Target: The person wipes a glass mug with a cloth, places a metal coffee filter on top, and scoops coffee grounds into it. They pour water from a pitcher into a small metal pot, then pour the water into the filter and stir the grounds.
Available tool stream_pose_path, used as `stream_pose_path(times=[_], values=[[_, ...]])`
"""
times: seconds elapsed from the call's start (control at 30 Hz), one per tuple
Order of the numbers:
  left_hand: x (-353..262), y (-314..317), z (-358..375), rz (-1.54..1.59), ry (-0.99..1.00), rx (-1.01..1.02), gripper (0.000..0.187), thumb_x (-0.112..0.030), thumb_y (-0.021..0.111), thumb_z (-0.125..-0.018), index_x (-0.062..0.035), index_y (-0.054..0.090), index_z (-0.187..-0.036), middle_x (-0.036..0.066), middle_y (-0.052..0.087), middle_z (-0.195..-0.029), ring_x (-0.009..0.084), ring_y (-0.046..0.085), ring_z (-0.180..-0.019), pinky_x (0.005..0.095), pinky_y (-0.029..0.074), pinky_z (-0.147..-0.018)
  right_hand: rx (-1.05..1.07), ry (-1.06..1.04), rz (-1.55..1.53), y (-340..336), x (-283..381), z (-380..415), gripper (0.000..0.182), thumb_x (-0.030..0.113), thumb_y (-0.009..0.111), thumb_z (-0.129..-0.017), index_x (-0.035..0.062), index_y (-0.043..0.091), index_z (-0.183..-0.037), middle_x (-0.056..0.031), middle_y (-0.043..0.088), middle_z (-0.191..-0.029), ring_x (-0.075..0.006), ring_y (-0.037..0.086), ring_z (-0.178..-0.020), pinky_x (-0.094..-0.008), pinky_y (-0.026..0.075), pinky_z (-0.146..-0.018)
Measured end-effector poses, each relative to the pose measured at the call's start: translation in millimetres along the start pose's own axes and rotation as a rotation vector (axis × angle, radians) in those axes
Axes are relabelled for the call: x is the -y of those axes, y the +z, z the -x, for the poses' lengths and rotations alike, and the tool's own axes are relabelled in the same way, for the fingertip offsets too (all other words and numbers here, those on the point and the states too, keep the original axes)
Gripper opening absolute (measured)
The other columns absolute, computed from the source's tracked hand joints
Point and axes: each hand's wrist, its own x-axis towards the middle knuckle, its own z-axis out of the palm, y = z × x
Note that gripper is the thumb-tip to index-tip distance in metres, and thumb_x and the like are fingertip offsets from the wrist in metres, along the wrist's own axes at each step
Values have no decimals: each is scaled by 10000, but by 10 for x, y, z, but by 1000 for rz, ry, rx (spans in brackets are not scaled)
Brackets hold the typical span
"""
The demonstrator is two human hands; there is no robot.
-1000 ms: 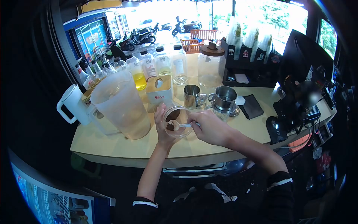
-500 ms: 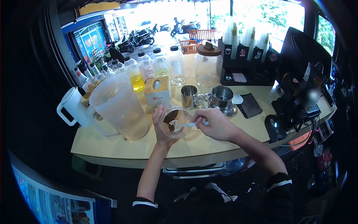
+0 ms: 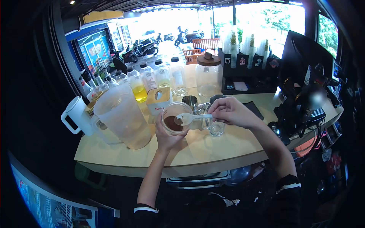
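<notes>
We held a clear jar [image 3: 177, 108] of brown powder [image 3: 172, 123] over the tabletop [image 3: 205, 155], the fingers of our left hand [image 3: 168, 139] wrapped around it. The fingers of our right hand [image 3: 236, 112] pinched a white spoon [image 3: 198, 116], its bowl at the jar's mouth; a glass [image 3: 216, 130] stood below.

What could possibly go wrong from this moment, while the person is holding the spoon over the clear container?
The brown powder could spill if the left hand lets the clear container tip. The white spoon, held only by its handle end, might slip from the right hand or catch the rim. The small glass appears just below the right hand in the view, so a careless sweep might knock it.
</notes>
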Motion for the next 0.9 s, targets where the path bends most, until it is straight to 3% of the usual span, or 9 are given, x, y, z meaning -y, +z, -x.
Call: stream_pose_path(times=[0.13, 0.27, 0.33, 0.47, 0.57, 0.67, 0.9], values=[[-156, -4, -144, 78, -131, 58, 1070, -269, 881, -512, -22, 275, -1358, 164, 443, -1284, 290, 485, -1164, 388, 418, -984, -69, -71, -64, -207, 18, 42, 114, 43, 586, -833, -20, 621, -921, -13, 618, -734, -29, 547, -619, -162, 403, -515], [22, 165, -141, 172, -137, 0, 1063, -232, 870, -523, -21, 261, -1369, 160, 433, -1297, 278, 488, -1158, 393, 410, -988, -126, -78, -1, -470, 105, 137, 111, 66, 590, -857, -10, 622, -931, -9, 619, -736, -10, 518, -594, -150, 381, -499], [55, 228, -131, 398, -290, 3, 1068, -229, 865, -529, -14, 251, -1376, 157, 426, -1304, 271, 485, -1154, 407, 409, -986, -151, -71, 16, -609, 87, 178, 116, 72, 593, -858, -8, 622, -938, -7, 619, -734, -10, 521, -600, -149, 381, -502], [111, 325, -110, 475, -296, 8, 1074, -231, 860, -536, -10, 238, -1383, 159, 420, -1306, 273, 483, -1151, 407, 409, -985, -213, -66, 23, -867, -71, 218, 147, 85, 573, -882, -10, 617, -985, 5, 612, -745, 2, 524, -624, -149, 378, -507], [200, 406, 20, 535, -282, -50, 1090, -296, 867, -538, 5, 242, -1378, 163, 422, -1298, 273, 477, -1161, 403, 405, -991, -270, 33, 55, -1030, -234, 287, 158, 72, 560, -892, -22, 614, -1008, 1, 610, -778, -13, 548, -688, -164, 435, -595], [155, 437, 137, 659, -451, -78, 1145, -447, 873, -512, 34, 267, -1356, 167, 433, -1283, 283, 470, -1181, 402, 391, -1006, -305, -42, 135, -1087, -444, 266, 158, 72, 569, -888, -27, 618, -1001, -15, 620, -802, -40, 564, -720, -183, 458, -642], [175, 461, 139, 633, -499, -63, 1191, -500, 875, -483, 20, 262, -1362, 174, 423, -1293, 290, 467, -1185, 406, 391, -999, -314, -48, 221, -1070, -556, 271, 135, -7, 534, -893, -21, 616, -998, -27, 619, -816, -40, 558, -764, -185, 451, -657]])
